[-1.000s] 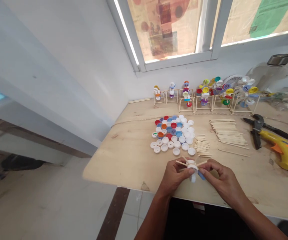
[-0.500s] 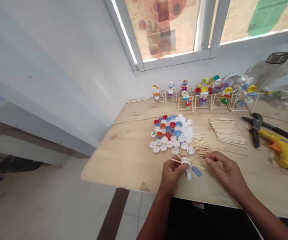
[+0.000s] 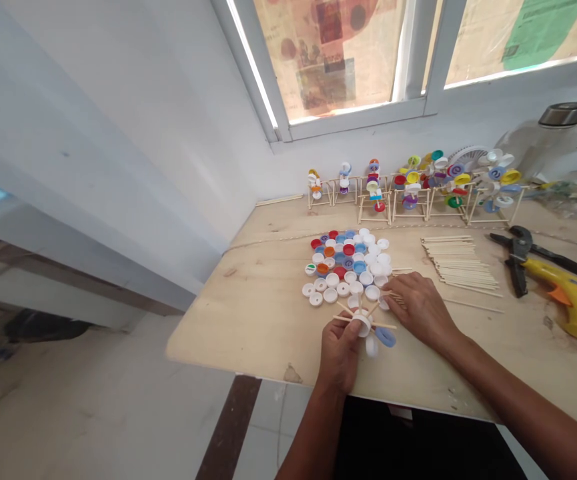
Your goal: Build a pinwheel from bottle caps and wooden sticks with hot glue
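In my left hand (image 3: 339, 352) is a small wheel of wooden sticks set around a white bottle cap hub (image 3: 362, 324), gripped between thumb and fingers. A blue cap (image 3: 385, 337) and a white cap (image 3: 371, 347) sit on two of its sticks; other sticks end bare. My right hand (image 3: 421, 308) reaches over the short sticks (image 3: 397, 300), its fingertips closed at a loose white bottle cap (image 3: 383, 303) on the near right edge of the spread caps (image 3: 339, 257). The fingers partly hide that cap.
Long sticks (image 3: 461, 263) lie right of the caps. Beyond them are black-handled cutters (image 3: 518, 253) and a yellow glue gun (image 3: 565, 293). Finished cap wheels on stick frames (image 3: 411, 190) line the wall, near a clear jar (image 3: 543, 143). The table's edge (image 3: 208, 368) is close.
My right hand has moved left and away from me, from beside the wheel to the loose caps. The wheel has shifted slightly left and turned in my left hand.
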The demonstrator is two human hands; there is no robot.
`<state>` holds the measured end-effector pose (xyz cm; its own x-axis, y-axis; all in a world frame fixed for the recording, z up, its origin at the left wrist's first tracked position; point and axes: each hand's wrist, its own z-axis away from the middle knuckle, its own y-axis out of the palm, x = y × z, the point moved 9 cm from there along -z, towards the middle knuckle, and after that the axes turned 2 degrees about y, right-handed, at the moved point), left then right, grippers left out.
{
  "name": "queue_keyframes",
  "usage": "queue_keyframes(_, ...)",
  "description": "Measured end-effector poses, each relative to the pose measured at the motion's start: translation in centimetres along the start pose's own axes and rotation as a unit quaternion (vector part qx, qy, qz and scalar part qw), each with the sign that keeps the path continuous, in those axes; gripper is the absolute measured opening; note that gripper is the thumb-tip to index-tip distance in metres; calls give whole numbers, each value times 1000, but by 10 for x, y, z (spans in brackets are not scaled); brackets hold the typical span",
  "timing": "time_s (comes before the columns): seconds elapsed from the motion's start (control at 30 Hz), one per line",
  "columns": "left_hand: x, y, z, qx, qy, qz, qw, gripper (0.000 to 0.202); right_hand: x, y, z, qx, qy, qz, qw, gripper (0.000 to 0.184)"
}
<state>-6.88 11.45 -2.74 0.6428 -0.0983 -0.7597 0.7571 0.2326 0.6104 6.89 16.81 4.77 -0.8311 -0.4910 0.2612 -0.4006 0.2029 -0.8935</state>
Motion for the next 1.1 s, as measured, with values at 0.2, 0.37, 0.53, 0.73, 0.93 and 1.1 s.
queue_keyframes(0.2, 1, -2, 0, -4, 1, -1, 1000, 33, 11, 11, -29, 2, -7, 38, 999, 18)
queue_keyframes(0.37, 0, -2, 0, -6, 5, 19, 1000, 33, 18, 19, -42, 18, -19, 53, 998, 19)
queue_keyframes(0.53, -2, 2, 1, 11, 7, 19, 1000, 29, 18, 25, -46, 22, -21, 58, 998, 19)
queue_keyframes(0.73, -1, -1, 1, -1, 8, -1, 1000, 31, 15, 24, -43, -2, -23, 48, 999, 21)
queue_keyframes(0.93, -1, -1, 0, 1, 9, 0, 1000, 31, 10, 9, -26, -18, -38, 36, 998, 17)
queue_keyframes(1.1, -2, 1, 1, 1, 8, 6, 1000, 29, 17, 6, -17, 1, -70, 30, 997, 22)
